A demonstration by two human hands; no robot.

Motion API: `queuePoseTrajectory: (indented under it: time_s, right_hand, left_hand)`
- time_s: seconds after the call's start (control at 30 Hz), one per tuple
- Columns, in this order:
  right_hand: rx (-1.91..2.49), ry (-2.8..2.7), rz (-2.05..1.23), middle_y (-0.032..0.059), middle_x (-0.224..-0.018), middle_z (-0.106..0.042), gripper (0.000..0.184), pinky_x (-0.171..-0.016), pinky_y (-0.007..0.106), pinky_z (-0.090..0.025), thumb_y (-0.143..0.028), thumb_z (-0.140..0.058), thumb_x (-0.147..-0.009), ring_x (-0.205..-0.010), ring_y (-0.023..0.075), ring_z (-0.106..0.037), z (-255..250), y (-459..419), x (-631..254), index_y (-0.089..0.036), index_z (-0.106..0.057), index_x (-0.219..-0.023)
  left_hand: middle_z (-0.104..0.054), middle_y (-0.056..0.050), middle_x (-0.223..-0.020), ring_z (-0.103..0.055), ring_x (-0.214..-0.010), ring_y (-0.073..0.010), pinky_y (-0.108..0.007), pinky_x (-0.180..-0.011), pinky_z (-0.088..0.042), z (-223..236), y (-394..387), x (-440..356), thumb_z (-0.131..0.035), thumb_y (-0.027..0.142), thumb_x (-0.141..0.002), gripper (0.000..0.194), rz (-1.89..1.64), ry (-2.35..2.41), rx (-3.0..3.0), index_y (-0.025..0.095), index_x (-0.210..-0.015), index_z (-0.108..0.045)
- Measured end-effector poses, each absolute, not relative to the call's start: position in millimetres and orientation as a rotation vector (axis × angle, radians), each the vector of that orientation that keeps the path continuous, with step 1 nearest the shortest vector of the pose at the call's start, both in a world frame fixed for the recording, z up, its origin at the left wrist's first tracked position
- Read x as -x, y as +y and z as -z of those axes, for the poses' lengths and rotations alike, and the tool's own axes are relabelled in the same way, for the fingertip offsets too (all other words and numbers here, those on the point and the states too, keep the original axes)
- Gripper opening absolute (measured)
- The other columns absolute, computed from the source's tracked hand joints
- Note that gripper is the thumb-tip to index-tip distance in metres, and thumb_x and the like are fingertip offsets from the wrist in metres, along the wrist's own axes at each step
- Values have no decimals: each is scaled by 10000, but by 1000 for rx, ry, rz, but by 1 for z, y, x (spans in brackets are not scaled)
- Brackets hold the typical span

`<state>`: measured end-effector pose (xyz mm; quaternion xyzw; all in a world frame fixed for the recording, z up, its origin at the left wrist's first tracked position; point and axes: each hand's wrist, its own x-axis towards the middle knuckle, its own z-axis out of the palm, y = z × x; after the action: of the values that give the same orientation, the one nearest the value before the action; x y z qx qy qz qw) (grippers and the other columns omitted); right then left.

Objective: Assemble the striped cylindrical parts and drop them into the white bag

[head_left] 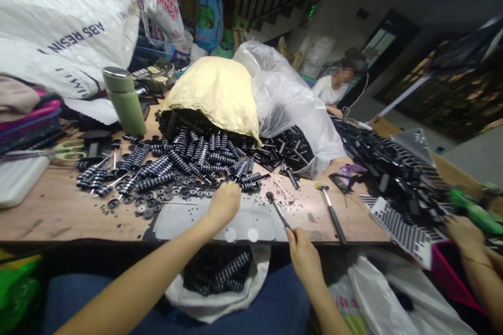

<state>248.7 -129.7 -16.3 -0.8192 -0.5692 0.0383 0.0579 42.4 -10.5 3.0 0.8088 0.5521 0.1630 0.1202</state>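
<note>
My left hand [225,203] reaches forward over the wooden table [58,209], fingers curled down at the near edge of a heap of black ribbed roller parts [184,159]; what the fingers hold is hidden. My right hand [302,255] is closed on the handle of a small hammer [277,209], whose round head rests near a pale work mat [184,222]. Black washers [157,198] and thin metal pins lie scattered by the left hand. A bag [220,277] with finished ribbed parts sits on my lap.
A yellow sack [214,88] and a clear plastic bag [291,104] spill black parts. A green flask [124,100] stands at the left; a second hammer [332,212] lies to the right. Another person's hand [463,233] works at the right, and another person sits at the far end.
</note>
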Motion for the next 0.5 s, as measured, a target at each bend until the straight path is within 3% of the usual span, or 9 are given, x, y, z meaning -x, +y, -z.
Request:
queuePoseTrajectory:
  time_s: [0.2,0.3,0.5]
  right_hand:
    - [2237,-1718,126,128,-847,-600,329,-735,345,-390,-375,-315,-878,-857,251,-527,35,-91,-277,-145,-548,-850]
    - [2031,-1702,121,140,-878,-592,329,-775,383,-390,-352,-322,-872,-864,251,-503,29,-62,-279,-124,-560,-878]
    - [1853,-1728,35,103,-898,-595,239,-815,347,-398,-286,-381,-858,-892,213,-506,12,-20,-270,-141,-567,-895]
  left_hand:
    - [-616,-201,-849,-576,-855,-259,-335,-722,-439,18,59,-70,-382,88,-777,270,-491,1804,-2205,40,-791,-647]
    - [-636,-177,-812,-600,-795,-229,-309,-711,-432,25,61,-71,-393,99,-781,270,-567,1780,-2184,57,-789,-659]
    - [-660,-66,-796,-590,-767,-158,-252,-710,-419,19,39,-39,-422,225,-822,264,-790,1553,-2224,149,-765,-668]
